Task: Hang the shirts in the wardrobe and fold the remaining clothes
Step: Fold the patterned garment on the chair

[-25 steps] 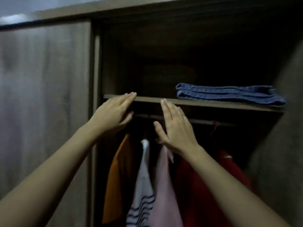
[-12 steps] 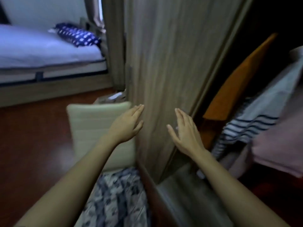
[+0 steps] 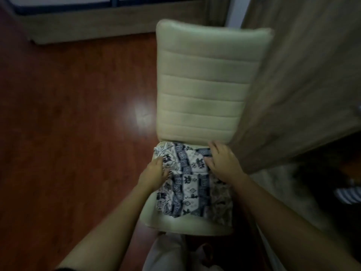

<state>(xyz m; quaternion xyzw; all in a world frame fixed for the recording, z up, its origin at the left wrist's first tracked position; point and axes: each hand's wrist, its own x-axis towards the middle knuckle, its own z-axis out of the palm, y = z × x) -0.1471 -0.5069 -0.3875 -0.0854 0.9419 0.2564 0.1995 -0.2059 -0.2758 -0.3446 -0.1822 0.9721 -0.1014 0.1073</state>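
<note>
A white garment with a dark blue pattern [image 3: 192, 189] lies crumpled on the seat of a cream padded chair [image 3: 203, 83]. My left hand [image 3: 155, 172] is on the garment's left edge, its fingers curled into the cloth. Over the garment's upper right part, near the chair back, my right hand [image 3: 221, 163] presses down with the fingers bent into the fabric. Both forearms reach in from the bottom of the view.
The wardrobe's wooden door [image 3: 304, 79] stands right beside the chair. A striped shirt [image 3: 348, 195] shows at the far right edge inside the dark wardrobe. Red-brown floor [image 3: 68, 124] spreads to the left, and a bed frame [image 3: 97, 22] runs along the top.
My view swung from the wardrobe rail down to the chair. Both hands dropped from the shelf edge and came onto the patterned garment on the seat.
</note>
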